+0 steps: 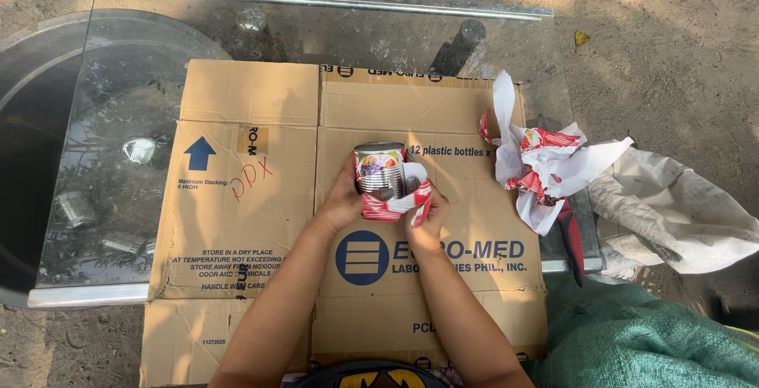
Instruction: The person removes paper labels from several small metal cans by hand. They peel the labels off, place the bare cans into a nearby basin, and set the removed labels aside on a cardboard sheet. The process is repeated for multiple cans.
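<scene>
A ribbed metal tin can (379,168) stands upright on a flattened cardboard box (261,222). My left hand (341,198) grips the can's left side. My right hand (428,218) pinches a partly peeled red and white paper label (399,201) that hangs off the can's lower right side. Part of the colourful label still clings to the can near its top.
The cardboard lies on a glass table (118,135) over sandy ground. Torn red and white label scraps (538,163) sit at the right, with a red-handled tool (571,238) beneath them. A grey-white sack (680,210) and a green woven sack (632,340) lie at the right.
</scene>
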